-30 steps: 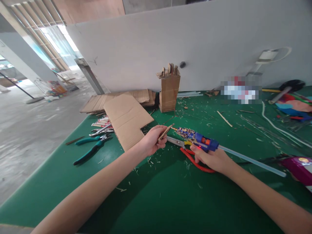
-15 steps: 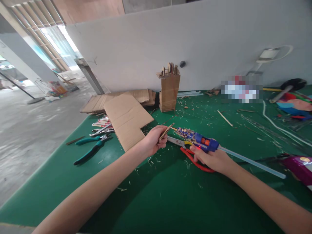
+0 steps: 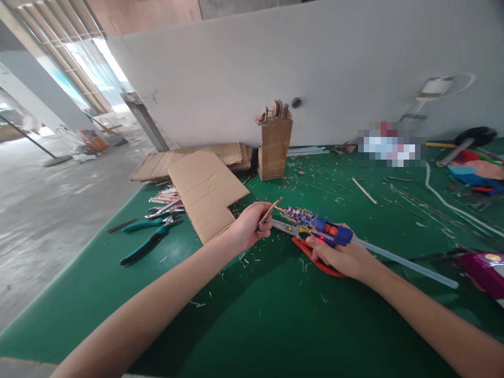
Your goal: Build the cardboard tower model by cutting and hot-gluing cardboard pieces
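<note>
My left hand (image 3: pixel 249 227) is closed on a small flat piece of cardboard (image 3: pixel 270 210), held edge-up above the green table (image 3: pixel 275 325). My right hand (image 3: pixel 342 256) grips a blue glue gun (image 3: pixel 318 224) with a speckled front; its nozzle points left and almost touches the cardboard piece. A long clear glue stick (image 3: pixel 405 262) sticks out of the gun's back to the right. Red-handled scissors (image 3: pixel 311 252) lie on the table under the gun.
A cardboard box (image 3: pixel 274 148) holding small pieces stands at the back by the grey wall. Flat cardboard sheets (image 3: pixel 207 189) lie to the left, with teal pliers (image 3: pixel 147 242) and other tools beside them. Shavings litter the mat. Coloured items (image 3: pixel 478 176) sit far right.
Both hands keep their hold and stay nearly still; the view has shifted slightly, and the gun's nozzle remains at the cardboard piece.
</note>
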Demonstrator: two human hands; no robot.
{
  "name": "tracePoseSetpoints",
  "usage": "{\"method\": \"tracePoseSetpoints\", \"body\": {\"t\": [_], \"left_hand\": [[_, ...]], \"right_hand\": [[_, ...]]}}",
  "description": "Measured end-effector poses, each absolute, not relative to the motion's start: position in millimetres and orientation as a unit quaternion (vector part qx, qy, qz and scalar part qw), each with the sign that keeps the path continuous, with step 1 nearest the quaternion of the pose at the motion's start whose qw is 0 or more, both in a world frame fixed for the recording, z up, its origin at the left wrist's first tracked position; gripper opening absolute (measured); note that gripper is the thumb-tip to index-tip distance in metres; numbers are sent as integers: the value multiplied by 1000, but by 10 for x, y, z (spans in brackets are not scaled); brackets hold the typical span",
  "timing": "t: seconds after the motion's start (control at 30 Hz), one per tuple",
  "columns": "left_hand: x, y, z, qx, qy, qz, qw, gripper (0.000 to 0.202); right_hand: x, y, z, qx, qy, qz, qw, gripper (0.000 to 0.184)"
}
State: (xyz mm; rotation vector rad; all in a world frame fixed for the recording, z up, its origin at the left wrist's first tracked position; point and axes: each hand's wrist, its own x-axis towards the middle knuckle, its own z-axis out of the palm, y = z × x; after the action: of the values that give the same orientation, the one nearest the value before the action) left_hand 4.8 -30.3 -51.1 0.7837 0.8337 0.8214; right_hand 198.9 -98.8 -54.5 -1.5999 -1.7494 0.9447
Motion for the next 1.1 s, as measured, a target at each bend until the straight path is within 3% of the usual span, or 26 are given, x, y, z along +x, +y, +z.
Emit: {"method": "tracePoseSetpoints", "body": {"t": [0.43, 1.1], "left_hand": [[58, -277, -547, 319, 401, 393, 763, 7], [69, -275, -568, 349, 446, 404, 719, 12]], "right_hand": [[2004, -1007, -675, -514, -681, 414, 316, 27], [1987, -1017, -568, -470, -780, 322, 258, 25]]}}
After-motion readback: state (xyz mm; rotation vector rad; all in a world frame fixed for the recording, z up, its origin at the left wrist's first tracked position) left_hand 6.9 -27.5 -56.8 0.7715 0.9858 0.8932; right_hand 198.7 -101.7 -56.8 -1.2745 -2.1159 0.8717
